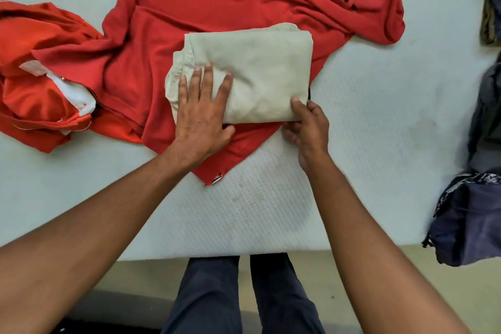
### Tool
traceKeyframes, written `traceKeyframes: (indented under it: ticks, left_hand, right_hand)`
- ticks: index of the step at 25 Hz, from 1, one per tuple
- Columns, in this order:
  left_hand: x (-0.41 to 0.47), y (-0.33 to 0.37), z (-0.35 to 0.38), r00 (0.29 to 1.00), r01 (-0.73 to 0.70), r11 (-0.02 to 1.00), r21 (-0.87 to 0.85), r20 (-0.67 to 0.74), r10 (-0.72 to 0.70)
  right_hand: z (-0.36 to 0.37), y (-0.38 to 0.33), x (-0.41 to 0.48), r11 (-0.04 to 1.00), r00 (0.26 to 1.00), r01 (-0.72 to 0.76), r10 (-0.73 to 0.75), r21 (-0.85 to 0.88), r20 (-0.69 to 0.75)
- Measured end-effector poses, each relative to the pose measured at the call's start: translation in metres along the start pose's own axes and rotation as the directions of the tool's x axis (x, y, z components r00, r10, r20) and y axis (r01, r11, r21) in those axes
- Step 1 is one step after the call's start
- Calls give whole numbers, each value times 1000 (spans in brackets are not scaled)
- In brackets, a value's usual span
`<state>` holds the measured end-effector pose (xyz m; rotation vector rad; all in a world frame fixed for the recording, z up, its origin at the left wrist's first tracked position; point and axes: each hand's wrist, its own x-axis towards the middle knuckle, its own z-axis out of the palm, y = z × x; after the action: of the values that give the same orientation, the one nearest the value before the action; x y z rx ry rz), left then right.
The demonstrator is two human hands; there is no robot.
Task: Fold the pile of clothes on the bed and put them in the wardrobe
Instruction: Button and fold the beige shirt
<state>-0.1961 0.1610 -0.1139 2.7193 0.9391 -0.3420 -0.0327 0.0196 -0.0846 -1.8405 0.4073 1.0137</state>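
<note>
Folded beige garment (252, 73) on red polo shirt (217, 3), left hand (202, 114) flat, right hand (307, 127) pinching corner

Folded garment (252, 73) lying on spread shirt (217, 3) on bed (379, 116); crumpled shirt (40, 76) sitting left.

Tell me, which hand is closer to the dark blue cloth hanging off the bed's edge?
Right. The right hand pinches the folded beige cloth's near corner, on the side toward the dark blue cloth. The left hand presses flat on the beige cloth's opposite end, farther away.
</note>
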Motion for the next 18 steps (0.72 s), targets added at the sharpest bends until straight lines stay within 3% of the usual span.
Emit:
traceKeyframes:
  ticks: [3,6,7,9,11,12,14,16,18]
  left_hand:
    - [11,7,-5,999,18,999,-29,-37,-19]
    - [14,5,-19,986,-100,990,-102,-142,85]
    - [13,5,-27,977,-137,983,-121,-182,114]
    - [11,13,-51,968,-149,978,-144,-224,114]
    - [7,31,-79,984,-125,987,-103,-141,110]
    - [5,43,-93,989,-133,990,-50,-71,129]
    - [0,73,-118,982,-185,980,70,60,181]
    - [-12,106,-139,965,-234,962,142,156,211]
    - [-30,142,-152,955,-267,960,87,157,251]
  right_hand:
    - [13,-10,1,974,969,150,-180,-171,-171]
    - [12,-18,-9,929,948,207,-268,-308,-170]
    - [7,-18,-13,868,910,287,-379,-406,-167]
    - [-7,-17,-22,553,699,573,-715,-605,8]
    - [-15,-9,-32,220,503,730,-814,-648,290]
    - [-20,-8,-34,134,458,752,-811,-645,365]
    - [-37,-17,-32,102,443,745,-815,-660,374]
    - [-70,-33,-28,17,352,795,-826,-606,439]
    - [-120,-46,-28,-30,271,891,-765,-453,584]
